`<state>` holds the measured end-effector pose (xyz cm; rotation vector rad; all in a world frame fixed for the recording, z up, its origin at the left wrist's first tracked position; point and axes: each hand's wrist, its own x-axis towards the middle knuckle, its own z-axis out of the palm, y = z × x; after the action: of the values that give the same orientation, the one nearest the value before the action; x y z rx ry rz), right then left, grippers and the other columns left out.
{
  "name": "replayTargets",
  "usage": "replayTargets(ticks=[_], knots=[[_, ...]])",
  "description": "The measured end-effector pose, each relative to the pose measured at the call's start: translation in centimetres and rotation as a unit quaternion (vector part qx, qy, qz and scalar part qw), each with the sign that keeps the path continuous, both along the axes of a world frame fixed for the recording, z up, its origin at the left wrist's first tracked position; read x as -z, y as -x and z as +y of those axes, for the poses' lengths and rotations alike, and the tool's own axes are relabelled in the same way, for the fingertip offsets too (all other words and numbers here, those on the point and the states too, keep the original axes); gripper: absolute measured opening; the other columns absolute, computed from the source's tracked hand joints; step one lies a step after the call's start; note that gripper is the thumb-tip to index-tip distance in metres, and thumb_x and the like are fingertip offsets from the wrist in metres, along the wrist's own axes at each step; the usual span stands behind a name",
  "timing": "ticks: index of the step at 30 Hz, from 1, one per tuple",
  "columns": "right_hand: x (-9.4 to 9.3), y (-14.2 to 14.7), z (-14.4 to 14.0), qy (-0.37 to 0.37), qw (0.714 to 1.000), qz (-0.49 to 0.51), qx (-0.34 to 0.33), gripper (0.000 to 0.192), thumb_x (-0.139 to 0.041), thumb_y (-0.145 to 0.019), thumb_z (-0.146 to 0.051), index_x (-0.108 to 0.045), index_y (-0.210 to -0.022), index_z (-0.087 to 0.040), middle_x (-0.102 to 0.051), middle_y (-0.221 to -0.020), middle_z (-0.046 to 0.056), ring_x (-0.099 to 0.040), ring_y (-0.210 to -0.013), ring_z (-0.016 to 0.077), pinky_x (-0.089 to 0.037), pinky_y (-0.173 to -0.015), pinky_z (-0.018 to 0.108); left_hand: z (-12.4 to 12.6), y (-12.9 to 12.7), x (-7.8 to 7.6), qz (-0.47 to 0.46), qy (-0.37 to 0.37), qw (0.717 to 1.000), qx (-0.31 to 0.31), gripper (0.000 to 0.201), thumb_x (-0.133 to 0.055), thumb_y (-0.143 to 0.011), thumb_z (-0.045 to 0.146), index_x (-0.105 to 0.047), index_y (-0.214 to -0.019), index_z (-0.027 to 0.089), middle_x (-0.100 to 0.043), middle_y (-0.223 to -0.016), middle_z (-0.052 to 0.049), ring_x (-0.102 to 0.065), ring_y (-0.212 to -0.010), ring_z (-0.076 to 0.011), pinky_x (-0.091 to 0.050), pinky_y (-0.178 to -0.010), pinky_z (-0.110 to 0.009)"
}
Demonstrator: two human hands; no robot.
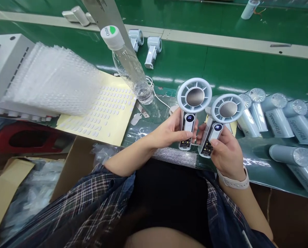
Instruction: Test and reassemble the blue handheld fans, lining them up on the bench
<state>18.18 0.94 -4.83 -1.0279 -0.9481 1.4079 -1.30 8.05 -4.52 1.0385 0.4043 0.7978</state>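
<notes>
Green matting covers the long factory workbench (246,72), with a pale strip running across it toward twelve o'clock. At the centre the left hand (169,132) is closed around the handle of a pale blue-grey handheld fan with a round ringed head and a silver centre disc (194,100), thumb lying on the front just below its lit display, which reads 20. Just beside it at three o'clock the right hand (224,153) grips a second, matching pale blue-grey handheld fan (227,110), likewise lit at 20, its head tilted slightly toward one o'clock. Both fans are held just above the near edge of the bench, the heads nearly touching. Doing this well seems to call for keeping both displays facing up so the readings can be compared, with thumbs clear of the digits and a firm hold low on each handle. At three o'clock lies a row of grey cylindrical fan bodies with printed lettering (277,119). At eleven o'clock stand a clear plastic bottle with a white cap (129,65), a yellow sheet of small white stickers (104,110) and a stack of bubble-wrap bags (53,79)
</notes>
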Motion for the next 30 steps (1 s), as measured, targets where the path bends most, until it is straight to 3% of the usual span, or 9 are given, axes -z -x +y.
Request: replayTargets(ticks=[6,11,18,24,30], knots=[[0.4,0.3,0.0,-0.011,1.0,-0.011,-0.007,0.032,-0.079,-0.091,-0.042,-0.071,-0.119,-0.029,-0.076,-0.112,0.007,-0.073,-0.089,0.0258,-0.067,-0.078,0.045,0.5,0.0,0.7,-0.005,0.013,1.0,-0.006,0.054,-0.085,-0.082,0.036,-0.046,-0.115,0.021,-0.061,-0.1,-0.001,-0.066,-0.077,-0.0144,-0.056,-0.068,-0.03],[0.5,0.7,0.1,0.009,0.999,-0.016,0.042,0.027,-0.071,-0.095,-0.047,-0.07,-0.114,-0.028,-0.073,-0.102,0.006,-0.069,-0.077,0.0229,-0.064,-0.064,0.039,0.8,-0.4,1.4,-0.002,-0.001,0.999,-0.054,0.046,-0.078,-0.09,0.045,-0.046,-0.113,0.021,-0.06,-0.098,0.0,-0.064,-0.074,-0.0126,-0.056,-0.066,-0.03],[0.7,0.5,0.1,0.006,1.0,-0.007,0.026,0.024,-0.069,-0.098,-0.046,-0.072,-0.112,-0.027,-0.072,-0.096,0.005,-0.065,-0.067,0.0183,-0.056,-0.055,0.032,1.0,-0.3,1.8,0.019,-0.023,0.999,-0.031,0.051,-0.078,-0.089,0.048,-0.044,-0.114,0.021,-0.061,-0.096,0.0,-0.066,-0.07,-0.0142,-0.058,-0.064,-0.031],[1.1,0.2,0.7,0.056,0.997,0.039,0.029,0.03,-0.068,-0.094,-0.048,-0.075,-0.11,-0.024,-0.072,-0.093,0.005,-0.065,-0.07,0.0191,-0.057,-0.058,0.033,1.0,-0.6,2.8,0.004,0.008,1.0,-0.026,0.042,-0.076,-0.093,0.045,-0.047,-0.111,0.02,-0.06,-0.103,-0.001,-0.068,-0.075,-0.0141,-0.06,-0.068,-0.032],[1.4,0.2,0.9,0.062,0.994,0.077,0.04,0.026,-0.067,-0.094,-0.042,-0.074,-0.113,-0.026,-0.074,-0.098,0.005,-0.065,-0.073,0.0197,-0.057,-0.057,0.033,1.0,-0.6,2.7,-0.008,0.004,0.999,-0.034,0.04,-0.077,-0.092,0.044,-0.049,-0.109,0.02,-0.062,-0.097,0.0,-0.067,-0.07,-0.0132,-0.058,-0.067,-0.032]])
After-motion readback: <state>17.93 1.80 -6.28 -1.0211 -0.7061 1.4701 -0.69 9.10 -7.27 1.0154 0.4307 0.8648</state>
